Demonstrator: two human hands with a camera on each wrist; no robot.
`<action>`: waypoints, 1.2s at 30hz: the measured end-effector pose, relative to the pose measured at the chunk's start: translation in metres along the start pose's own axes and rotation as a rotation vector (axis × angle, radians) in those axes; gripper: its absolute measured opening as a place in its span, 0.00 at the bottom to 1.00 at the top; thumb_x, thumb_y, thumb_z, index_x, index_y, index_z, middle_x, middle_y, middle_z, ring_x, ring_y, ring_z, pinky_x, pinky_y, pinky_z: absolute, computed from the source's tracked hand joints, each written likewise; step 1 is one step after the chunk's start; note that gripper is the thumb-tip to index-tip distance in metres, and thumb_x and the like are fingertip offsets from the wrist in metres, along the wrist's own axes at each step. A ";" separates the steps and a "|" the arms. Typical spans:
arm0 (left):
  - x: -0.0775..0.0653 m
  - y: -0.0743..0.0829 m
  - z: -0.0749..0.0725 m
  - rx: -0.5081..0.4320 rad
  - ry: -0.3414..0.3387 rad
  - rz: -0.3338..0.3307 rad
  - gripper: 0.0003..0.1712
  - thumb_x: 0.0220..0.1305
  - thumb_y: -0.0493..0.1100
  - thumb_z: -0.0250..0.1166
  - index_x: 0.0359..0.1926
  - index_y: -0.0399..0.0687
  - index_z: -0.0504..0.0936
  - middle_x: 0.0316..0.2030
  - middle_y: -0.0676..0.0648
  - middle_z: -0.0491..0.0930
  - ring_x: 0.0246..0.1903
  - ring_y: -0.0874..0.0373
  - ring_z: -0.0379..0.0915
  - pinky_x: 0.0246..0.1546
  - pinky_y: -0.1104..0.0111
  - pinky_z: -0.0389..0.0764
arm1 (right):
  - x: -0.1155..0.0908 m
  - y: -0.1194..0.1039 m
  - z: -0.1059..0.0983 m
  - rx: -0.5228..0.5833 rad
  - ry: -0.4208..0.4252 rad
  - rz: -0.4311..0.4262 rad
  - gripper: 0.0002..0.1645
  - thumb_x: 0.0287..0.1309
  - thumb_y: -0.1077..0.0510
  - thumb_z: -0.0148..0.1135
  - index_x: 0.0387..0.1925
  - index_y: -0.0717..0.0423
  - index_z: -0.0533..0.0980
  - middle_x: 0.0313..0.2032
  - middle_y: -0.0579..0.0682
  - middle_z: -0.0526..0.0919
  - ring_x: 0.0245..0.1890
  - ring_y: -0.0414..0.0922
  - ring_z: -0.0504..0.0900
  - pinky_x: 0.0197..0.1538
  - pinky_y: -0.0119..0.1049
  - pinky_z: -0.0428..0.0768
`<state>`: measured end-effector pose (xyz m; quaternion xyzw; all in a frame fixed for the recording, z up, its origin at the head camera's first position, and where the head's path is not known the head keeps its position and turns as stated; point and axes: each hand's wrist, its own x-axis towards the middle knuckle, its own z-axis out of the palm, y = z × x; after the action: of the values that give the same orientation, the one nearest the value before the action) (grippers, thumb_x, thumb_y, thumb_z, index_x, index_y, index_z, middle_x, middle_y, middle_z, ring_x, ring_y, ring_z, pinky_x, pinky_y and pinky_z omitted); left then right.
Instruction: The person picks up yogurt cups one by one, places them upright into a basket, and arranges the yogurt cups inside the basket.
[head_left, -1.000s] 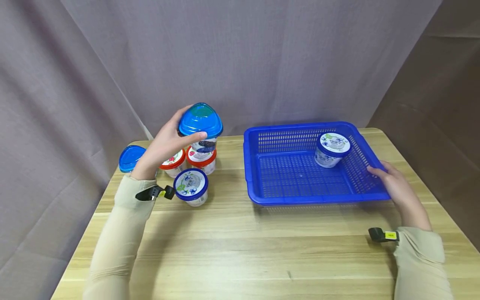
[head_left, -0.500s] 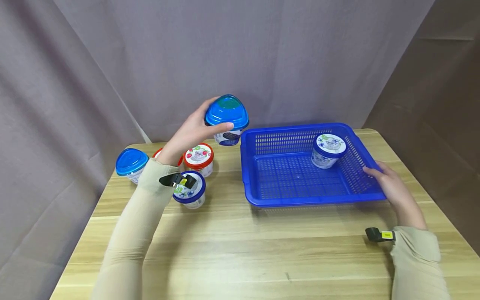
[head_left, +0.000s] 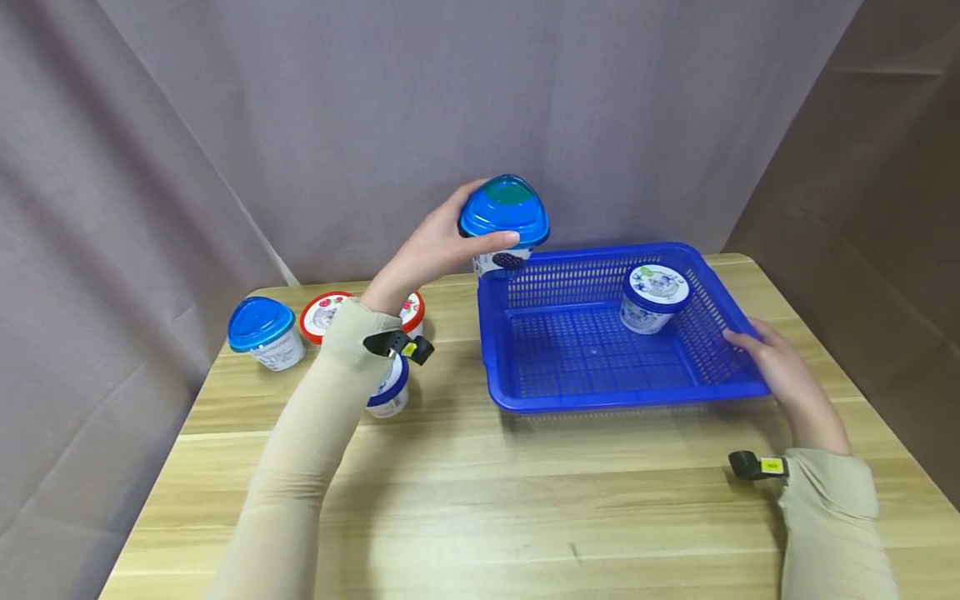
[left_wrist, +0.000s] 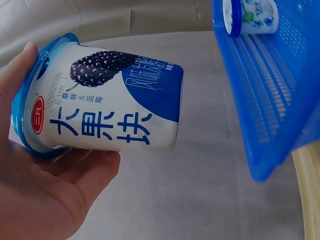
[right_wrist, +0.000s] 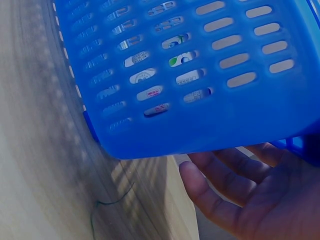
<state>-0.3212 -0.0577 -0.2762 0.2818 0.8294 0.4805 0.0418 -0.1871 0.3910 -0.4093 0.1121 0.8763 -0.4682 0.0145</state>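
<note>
The left hand point(head_left: 444, 246) has its grip curled round the blue-lidded tub point(head_left: 507, 210), spread only to its width; the tub, long axis roughly upright, hangs near the far left corner of the basket point(head_left: 622, 404), not touching; the right hand point(head_left: 787, 371), farther from the tub, holds the basket's right rim.

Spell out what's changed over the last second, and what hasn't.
The left grip has carried the dark-berry cup rightward, from near the red-lidded cups to the back left corner of the blue basket, bringing the far-left blue-lidded cup into full view. Nothing was newly grasped or released. The right grip still holds the basket's right side; the blueberry cup stays inside.
</note>
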 end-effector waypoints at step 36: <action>0.076 0.007 0.120 -0.229 0.025 -0.167 0.52 0.58 0.67 0.70 0.76 0.56 0.58 0.63 0.53 0.71 0.62 0.59 0.68 0.61 0.61 0.73 | 0.000 0.001 -0.004 0.012 0.005 0.011 0.47 0.74 0.36 0.46 0.76 0.66 0.51 0.47 0.46 0.74 0.36 0.29 0.74 0.40 0.27 0.73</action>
<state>-0.3407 0.0764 -0.3191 0.1993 0.7903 0.5702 0.1032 -0.1865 0.3944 -0.4076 0.1182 0.8729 -0.4731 0.0145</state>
